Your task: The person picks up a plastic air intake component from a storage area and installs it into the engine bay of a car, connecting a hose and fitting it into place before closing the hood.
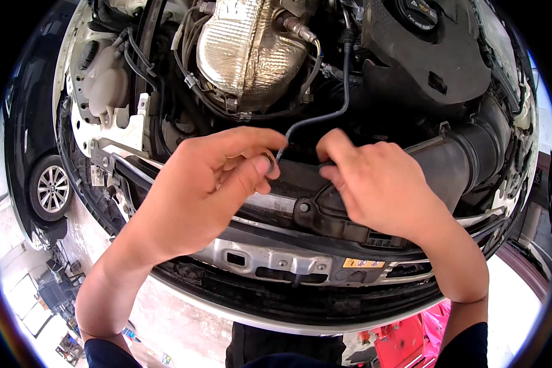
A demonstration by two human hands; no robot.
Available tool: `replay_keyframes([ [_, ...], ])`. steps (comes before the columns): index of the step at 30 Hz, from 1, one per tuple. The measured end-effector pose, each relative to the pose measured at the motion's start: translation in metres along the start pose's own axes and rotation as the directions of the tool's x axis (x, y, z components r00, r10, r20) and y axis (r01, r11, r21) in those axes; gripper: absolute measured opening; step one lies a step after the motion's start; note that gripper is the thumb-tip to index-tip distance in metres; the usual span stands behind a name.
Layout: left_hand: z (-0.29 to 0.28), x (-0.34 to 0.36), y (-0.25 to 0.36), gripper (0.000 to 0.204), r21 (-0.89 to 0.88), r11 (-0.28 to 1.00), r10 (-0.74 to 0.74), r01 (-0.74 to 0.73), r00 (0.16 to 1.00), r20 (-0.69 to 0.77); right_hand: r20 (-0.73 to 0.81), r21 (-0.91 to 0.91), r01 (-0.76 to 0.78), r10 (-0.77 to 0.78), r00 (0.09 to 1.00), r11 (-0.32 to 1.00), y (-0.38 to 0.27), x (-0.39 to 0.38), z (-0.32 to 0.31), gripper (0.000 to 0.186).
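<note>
Near the front of an open engine bay, my left hand (196,196) has its fingers closed round the lower end of a thin dark hose (346,73), with a small dark piece at the thumb tip. The hose bends down from beside a silver heat shield (239,55). A short way to the right, my right hand (374,184) is curled over the black plastic air duct (448,172); whatever lies between its fingertips is hidden. The metal front crossmember (288,264) runs below both hands.
A black engine cover (429,61) is at upper right, a translucent reservoir (104,86) at upper left. A dark car with a spoked wheel (53,189) stands left. The bumper edge (276,319) is nearest my body; a red tool chest (398,343) sits beyond it at lower right.
</note>
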State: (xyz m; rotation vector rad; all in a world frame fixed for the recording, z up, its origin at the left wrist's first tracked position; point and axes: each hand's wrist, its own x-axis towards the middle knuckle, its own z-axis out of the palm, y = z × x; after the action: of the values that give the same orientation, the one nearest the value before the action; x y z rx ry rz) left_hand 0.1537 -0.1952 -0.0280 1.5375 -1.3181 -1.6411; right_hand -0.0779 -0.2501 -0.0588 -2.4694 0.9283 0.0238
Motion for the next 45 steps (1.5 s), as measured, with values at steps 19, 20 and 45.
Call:
replay_keyframes([
  [19, 0.024, 0.017, -0.004, 0.013, 0.360, 0.919, 0.079, -0.162, 0.969, 0.235, 0.010, 0.017, 0.034, -0.035, 0.999, 0.999, 0.005, 0.002, 0.003, 0.025],
  [20, 0.025, 0.017, -0.004, 0.012, 0.356, 0.915, 0.091, -0.189, 0.958, 0.272, 0.002, 0.026, 0.030, -0.030, 1.000, 0.999, 0.004, 0.002, 0.002, 0.025],
  [45, 0.032, 0.036, 0.012, 0.023, 0.377, 0.853, -0.462, 0.361, 0.859, 0.222, -0.011, 0.127, 0.047, -0.046, 0.999, 0.991, 0.010, 0.002, 0.009, 0.040],
])
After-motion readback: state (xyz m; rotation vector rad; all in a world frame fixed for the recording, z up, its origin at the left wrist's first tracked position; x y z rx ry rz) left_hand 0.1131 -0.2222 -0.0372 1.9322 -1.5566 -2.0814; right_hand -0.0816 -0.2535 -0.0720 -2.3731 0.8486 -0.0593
